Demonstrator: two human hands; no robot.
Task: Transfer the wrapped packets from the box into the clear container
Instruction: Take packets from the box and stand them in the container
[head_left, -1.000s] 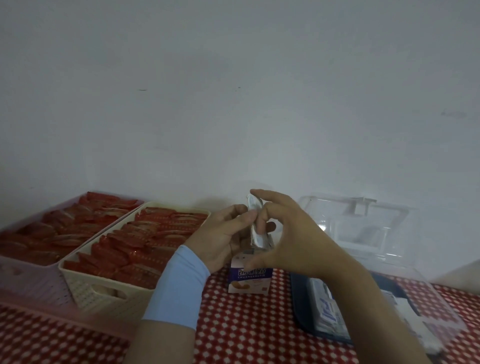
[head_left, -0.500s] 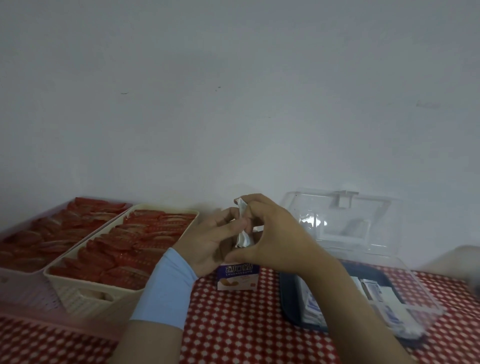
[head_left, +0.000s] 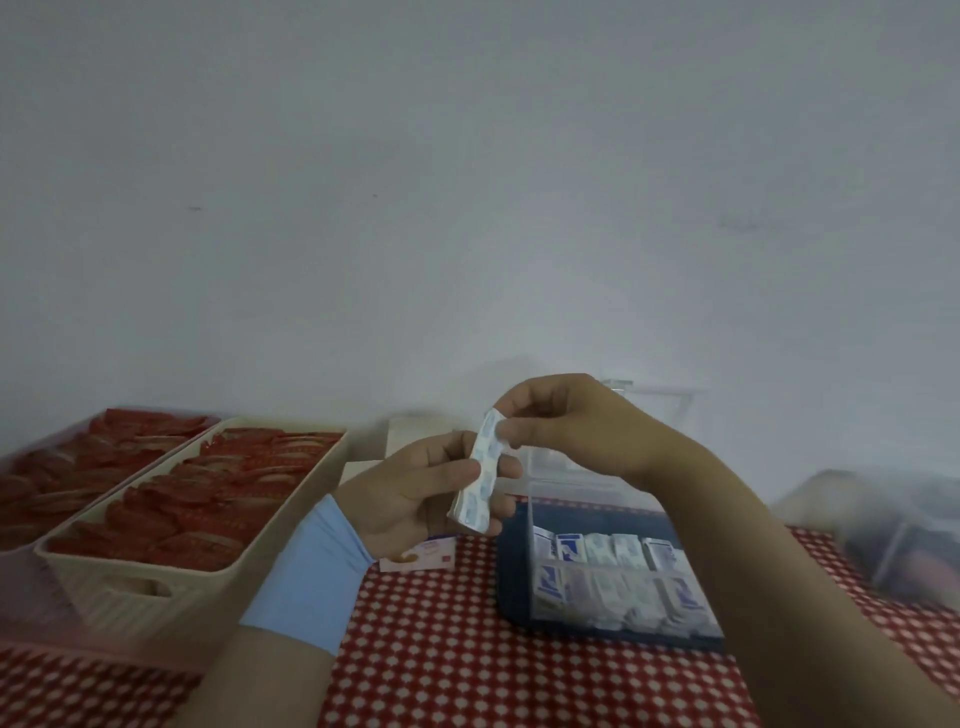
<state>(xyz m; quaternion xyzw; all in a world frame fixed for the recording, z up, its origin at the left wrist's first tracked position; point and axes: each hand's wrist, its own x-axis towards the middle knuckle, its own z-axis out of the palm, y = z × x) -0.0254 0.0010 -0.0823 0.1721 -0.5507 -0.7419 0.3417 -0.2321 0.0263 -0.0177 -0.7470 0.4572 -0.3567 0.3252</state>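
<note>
While both hands share one bundle of wrapped packets (head_left: 480, 478), nothing is going into storage yet. Left hand (head_left: 415, 493) curls thumb and fingers round the lower half, and right hand (head_left: 566, 426) pinches the top end. The bundle is held in the air between them, tilted, with its top toward the right hand. My read: left is the holder and right is squaring up or splitting off a batch. A two-point grip keeps a loose stack from fanning. The box (head_left: 421, 557) sits on the table (head_left: 467, 649) directly under the left hand, mostly hidden, so I can't tell if anything is left in it. The clear container (head_left: 524, 571) is just below the right hand, with its left wall almost under the bundle's lower end. That wall's top edge is the one to clear, so drop from above, not sideways. Its lid (head_left: 649, 400) stands open behind the right hand, so the top is free. Two rows of stored packets (head_left: 597, 551) stand on edge inside and look tightly packed, so any free slot is hard to judge and the right forearm hides part of it. The cream basket (head_left: 104, 571) sits left of the left wrist, off the path. The blurred object beyond the right forearm can't be identified.
</note>
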